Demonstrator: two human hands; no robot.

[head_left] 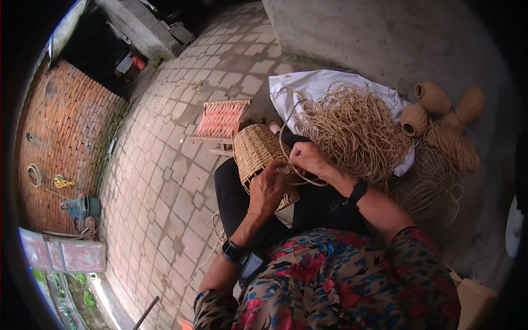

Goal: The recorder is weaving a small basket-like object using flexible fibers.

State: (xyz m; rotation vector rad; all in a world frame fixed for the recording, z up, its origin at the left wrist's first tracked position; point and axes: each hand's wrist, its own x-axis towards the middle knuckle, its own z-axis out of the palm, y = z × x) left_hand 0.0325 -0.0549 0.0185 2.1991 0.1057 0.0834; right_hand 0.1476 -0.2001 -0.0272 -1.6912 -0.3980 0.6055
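Observation:
A woven tan basket (256, 144) rests tilted across my lap, its broad woven end away from me. My left hand (267, 187) is closed at the basket's near part, fingertips bent in at the weave. Close beside it, my right hand (312, 158) pinches a strand of straw-coloured cord (282, 137), which loops up and over toward the large tangled cord pile (352, 124). Fingers of both hands nearly meet at the basket's side. Exactly where the strand enters the weave is hidden behind them.
Under the cord pile lies a white sheet (283, 82). Several woven vessels (433, 98) stand at the right, near loose frame strands (432, 187). Ahead sits a low stool with a red woven seat (223, 119) on the paving (165, 165). A brick wall (71, 126) rises at the left.

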